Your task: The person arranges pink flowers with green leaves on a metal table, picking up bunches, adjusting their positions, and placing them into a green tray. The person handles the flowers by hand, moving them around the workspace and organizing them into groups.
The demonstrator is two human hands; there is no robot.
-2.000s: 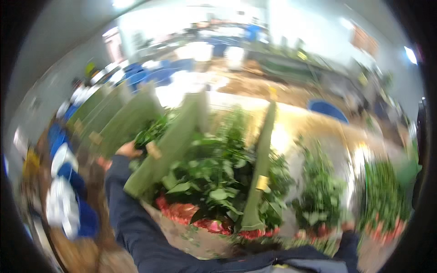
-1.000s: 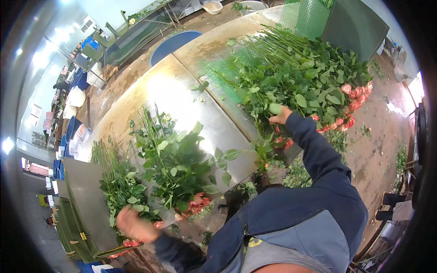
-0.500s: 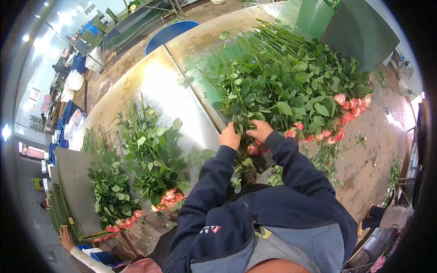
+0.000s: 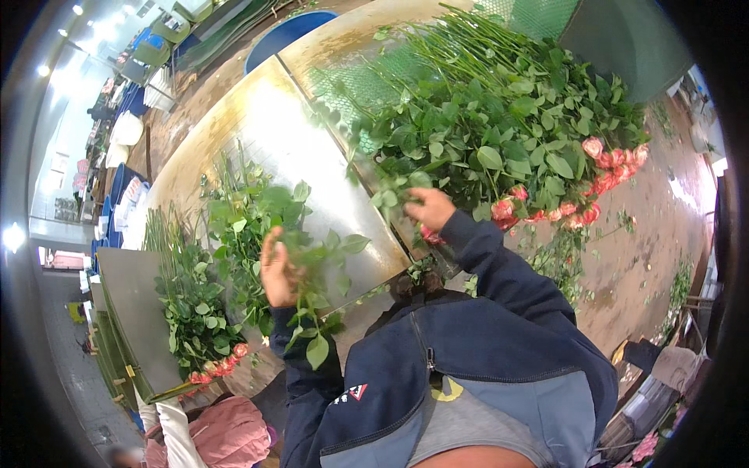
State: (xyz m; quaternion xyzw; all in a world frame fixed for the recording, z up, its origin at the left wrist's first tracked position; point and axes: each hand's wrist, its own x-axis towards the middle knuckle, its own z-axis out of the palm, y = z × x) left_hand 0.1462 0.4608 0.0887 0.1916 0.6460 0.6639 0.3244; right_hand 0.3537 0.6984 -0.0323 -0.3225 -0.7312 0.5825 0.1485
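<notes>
A large heap of pink-edged roses [image 4: 499,132] lies on the right of the metal table, with leafy stems pointing away and blooms toward me. At its near left edge my right hand [image 4: 431,209] has its fingers closed at a leafy rose stem [image 4: 399,193], partly blurred. My left hand [image 4: 278,269] is beside the middle rose bunch [image 4: 246,226], its fingers closed round another leafy stem [image 4: 318,312]. Blurred leaves surround this hand, and the middle bunch's blooms are hidden behind it and my sleeve.
A third rose bunch [image 4: 191,300] lies farther left, beside a grey upright panel [image 4: 133,312]. Green bubble mesh [image 4: 351,97] lies under the right heap. A blue tub [image 4: 289,35] stands beyond the table. A person in pink [image 4: 226,433] is at the lower left.
My left hand has moved left from beside my right hand to the middle bunch, bringing a leafy stem along. My right hand has shifted slightly left and away from me.
</notes>
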